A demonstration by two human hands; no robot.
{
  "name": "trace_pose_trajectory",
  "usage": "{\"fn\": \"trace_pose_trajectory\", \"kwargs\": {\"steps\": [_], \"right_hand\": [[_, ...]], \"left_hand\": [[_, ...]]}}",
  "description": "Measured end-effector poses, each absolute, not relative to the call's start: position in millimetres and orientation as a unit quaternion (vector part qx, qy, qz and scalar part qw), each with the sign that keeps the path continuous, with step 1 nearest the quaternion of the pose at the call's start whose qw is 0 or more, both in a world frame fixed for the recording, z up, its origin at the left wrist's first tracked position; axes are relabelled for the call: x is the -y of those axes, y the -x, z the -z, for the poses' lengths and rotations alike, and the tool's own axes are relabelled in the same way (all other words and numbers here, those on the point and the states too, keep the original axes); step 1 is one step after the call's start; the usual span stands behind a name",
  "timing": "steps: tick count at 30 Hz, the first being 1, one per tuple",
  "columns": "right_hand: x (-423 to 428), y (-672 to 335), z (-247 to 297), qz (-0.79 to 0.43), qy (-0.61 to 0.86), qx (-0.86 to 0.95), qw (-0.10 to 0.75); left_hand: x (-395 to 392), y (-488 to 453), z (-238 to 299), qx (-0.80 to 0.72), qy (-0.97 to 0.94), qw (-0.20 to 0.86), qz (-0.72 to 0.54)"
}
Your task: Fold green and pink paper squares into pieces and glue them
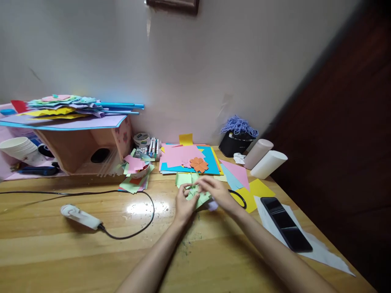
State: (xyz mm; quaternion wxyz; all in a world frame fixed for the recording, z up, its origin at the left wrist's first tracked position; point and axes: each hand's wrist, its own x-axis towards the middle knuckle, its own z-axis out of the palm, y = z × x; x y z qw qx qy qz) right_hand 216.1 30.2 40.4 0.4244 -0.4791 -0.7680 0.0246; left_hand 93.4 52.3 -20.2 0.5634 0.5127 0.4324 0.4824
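Observation:
Light green folded paper (203, 198) is held just above the table in my left hand (185, 203), its fingers and thumb closed round the left side. My right hand (217, 194) reaches over from the right, fingers bent and pinched together at the paper's upper part; the exact fold between them is hidden. Behind my hands lies another green folded piece (183, 180). An orange paper flower (199, 164) rests farther back on coloured sheets. Under my right hand a lilac piece (213, 204) shows in part, and a black ring-shaped handle (241, 198) sticks out beside the wrist.
A phone (285, 224) lies on white paper at the right, near yellow sheets (261, 188) and two rolls (269, 165). Leftward are a power strip (81, 217) with a black cord, paper scraps (134, 165), markers (152, 147) and a pink box (122, 140).

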Motion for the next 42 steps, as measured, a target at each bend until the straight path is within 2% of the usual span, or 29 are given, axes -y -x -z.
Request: {"fn": "trace_pose_trajectory", "kwargs": {"steps": [4, 8, 11, 21, 33, 38, 42], "right_hand": [[-20.0, -275.9, -10.6, -0.308, 0.643, 0.546, 0.439], [-11.7, -276.1, 11.0, -0.496, 0.598, 0.454, 0.437], [-11.2, -266.4, 12.5, -0.552, 0.569, 0.423, 0.438], [-9.5, -271.3, 11.8, -0.548, 0.575, 0.411, 0.447], [-0.3, -260.6, 17.7, -0.404, 0.608, 0.472, 0.494], [-2.2, -260.6, 17.9, -0.460, 0.598, 0.433, 0.493], [-0.3, -263.6, 15.5, -0.510, 0.579, 0.451, 0.448]], "left_hand": [[-49.9, -95.2, 17.2, -0.395, -0.522, 0.605, -0.453], [-48.1, -95.4, 15.8, -0.381, -0.573, 0.598, -0.411], [-50.5, -93.6, 16.2, -0.391, -0.603, 0.576, -0.389], [-55.0, -94.8, 15.6, -0.378, -0.595, 0.616, -0.353], [-54.8, -99.0, 19.7, -0.384, -0.585, 0.605, -0.380], [-52.3, -99.2, 18.4, -0.380, -0.599, 0.585, -0.393], [-51.4, -98.4, 17.2, -0.391, -0.598, 0.566, -0.410]]}}
